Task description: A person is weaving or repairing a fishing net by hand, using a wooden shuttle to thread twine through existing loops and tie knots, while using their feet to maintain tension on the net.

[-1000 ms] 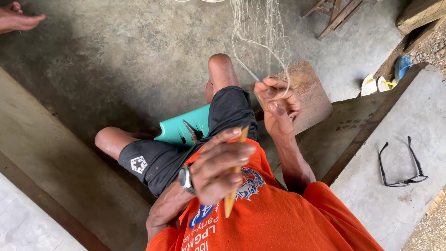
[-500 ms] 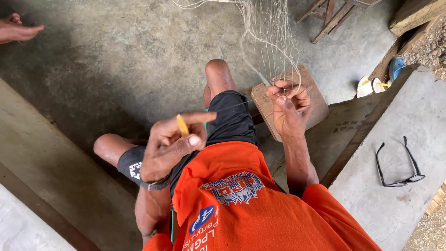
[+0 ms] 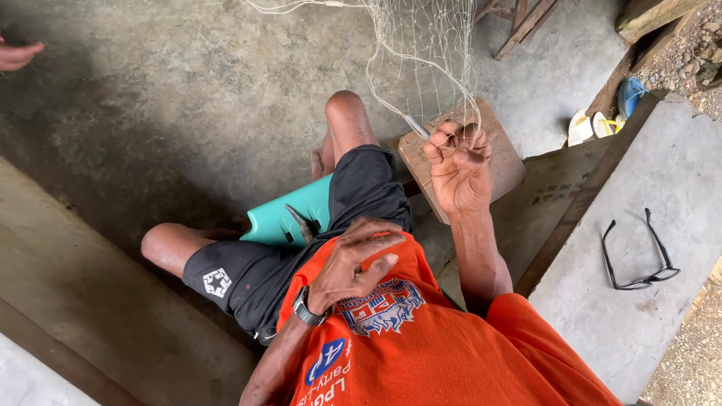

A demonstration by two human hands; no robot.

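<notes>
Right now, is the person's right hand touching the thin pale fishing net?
Touching. The head view shows the right hand raised with its fingers curled around strands of the thin pale fishing net, which run down into the grip.

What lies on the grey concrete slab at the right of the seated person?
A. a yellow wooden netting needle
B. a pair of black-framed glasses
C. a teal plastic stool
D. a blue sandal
B: the pair of black-framed glasses lies, arms unfolded, on the grey concrete slab, apart from the right hand, which is raised at the pale fishing net.
</notes>
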